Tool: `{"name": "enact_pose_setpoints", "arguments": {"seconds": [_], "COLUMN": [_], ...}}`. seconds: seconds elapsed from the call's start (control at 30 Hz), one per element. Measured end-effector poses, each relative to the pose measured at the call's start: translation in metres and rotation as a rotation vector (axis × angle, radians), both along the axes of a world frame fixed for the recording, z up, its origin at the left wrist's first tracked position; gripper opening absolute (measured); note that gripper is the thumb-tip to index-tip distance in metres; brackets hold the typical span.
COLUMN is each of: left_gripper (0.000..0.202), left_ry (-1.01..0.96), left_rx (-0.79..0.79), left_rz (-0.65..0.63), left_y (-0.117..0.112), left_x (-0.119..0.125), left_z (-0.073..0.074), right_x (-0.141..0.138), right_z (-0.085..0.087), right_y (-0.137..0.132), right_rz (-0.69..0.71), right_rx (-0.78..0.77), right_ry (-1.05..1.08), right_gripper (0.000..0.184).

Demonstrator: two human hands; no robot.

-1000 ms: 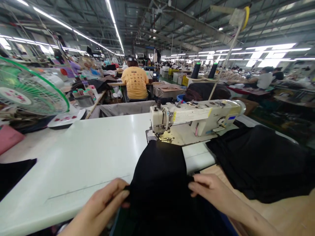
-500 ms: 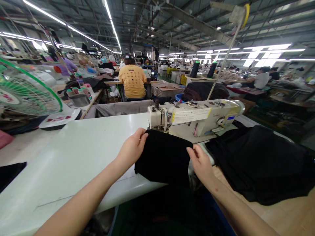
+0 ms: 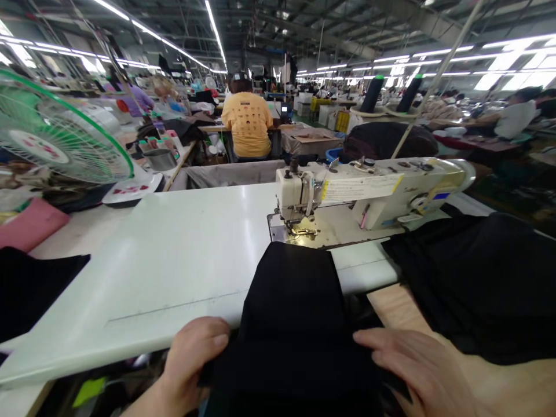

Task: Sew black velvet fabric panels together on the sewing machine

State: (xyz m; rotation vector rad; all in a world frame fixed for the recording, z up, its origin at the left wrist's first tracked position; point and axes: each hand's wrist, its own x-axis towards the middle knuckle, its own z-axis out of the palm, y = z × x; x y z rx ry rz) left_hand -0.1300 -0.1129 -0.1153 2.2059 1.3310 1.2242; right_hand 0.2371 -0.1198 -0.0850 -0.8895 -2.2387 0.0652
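A piece of black cloth [image 3: 295, 295] hangs over the front edge of the white sewing table [image 3: 191, 243], its far end lying flat just in front of the sewing machine's needle area. My left hand [image 3: 195, 356] is closed on the cloth's left side, below the table edge. On the opposite side, my right hand [image 3: 417, 365] grips the cloth, its thumb and fingers bent at the edge; part of that grip is hidden. The sewing machine [image 3: 373, 191] stands behind the cloth, with its presser foot and needle plate [image 3: 299, 229] uncovered.
More black cloth [image 3: 486, 284] is piled on the right over a wooden board [image 3: 397, 307]. A dark cloth [image 3: 35, 289] lies at the far left, near a green-rimmed fan [image 3: 65, 133]. Beyond the table, a person in a yellow shirt [image 3: 247, 124] sits facing away.
Both hands have come back toward me and down, drawing the black cloth away from the machine over the table's front edge. The needle area is now exposed. The view has shifted too.
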Motion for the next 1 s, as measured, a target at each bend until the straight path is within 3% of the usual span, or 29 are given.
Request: {"name": "enact_pose_setpoints", "arguments": {"seconds": [0.07, 0.13, 0.2, 0.33, 0.57, 0.63, 0.77, 1.0], "left_gripper": [0.029, 0.055, 0.076, 0.080, 0.086, 0.080, 0.020, 0.030], "left_ry": [0.008, 0.036, 0.076, 0.225, 0.268, 0.264, 0.098, -0.035], "left_rx": [0.172, 0.291, 0.271, 0.104, 0.250, 0.279, 0.231, 0.131], "left_rz": [-0.148, -0.215, -0.163, 0.022, 0.010, 0.049, 0.071, 0.019], "left_y": [0.011, 0.019, 0.021, 0.010, 0.000, 0.001, 0.008, 0.027], "left_x": [0.010, 0.022, 0.032, 0.045, 0.075, 0.086, 0.094, 0.068], "left_z": [-0.010, -0.017, -0.023, -0.031, -0.040, -0.047, -0.051, -0.027], "right_x": [-0.005, -0.009, -0.013, -0.014, -0.017, -0.018, -0.013, 0.006], "right_z": [-0.004, -0.001, 0.006, 0.019, 0.037, 0.041, 0.045, 0.048], "right_y": [0.005, 0.009, 0.013, 0.018, 0.030, 0.036, 0.046, 0.048], "right_rz": [-0.076, -0.177, -0.267, -0.325, -0.493, -0.512, -0.527, -0.607], "right_rx": [-0.019, -0.061, -0.081, -0.071, -0.108, -0.097, -0.055, -0.012], "right_ry": [0.039, 0.085, 0.127, 0.151, 0.229, 0.255, 0.275, 0.291], "right_gripper": [0.020, 0.022, 0.023, 0.021, 0.017, 0.017, 0.021, 0.021]}}
